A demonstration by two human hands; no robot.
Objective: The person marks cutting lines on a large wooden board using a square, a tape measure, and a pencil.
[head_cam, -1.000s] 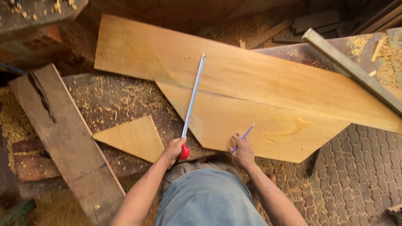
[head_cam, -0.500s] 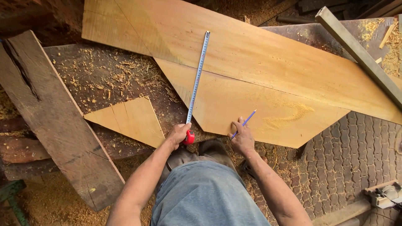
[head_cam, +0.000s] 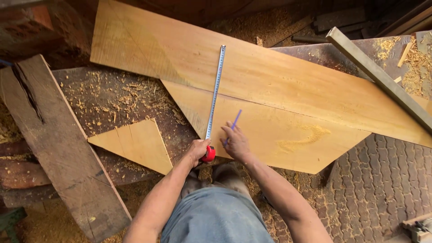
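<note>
My left hand [head_cam: 196, 150] grips the red tape measure case [head_cam: 209, 155] at lower centre, its steel blade [head_cam: 215, 92] running up across the two pale boards [head_cam: 270, 85]. Just right, my right hand [head_cam: 236, 142] pinches a blue pencil [head_cam: 234, 121] on the lower board. A triangular offcut [head_cam: 135, 144] lies left.

We see open board face [head_cam: 288, 96] right of the tape blade [head_cam: 215, 92]; a metal bar [head_cam: 382, 78] blocks the far right, a triangular offcut [head_cam: 135, 144] the left.
</note>
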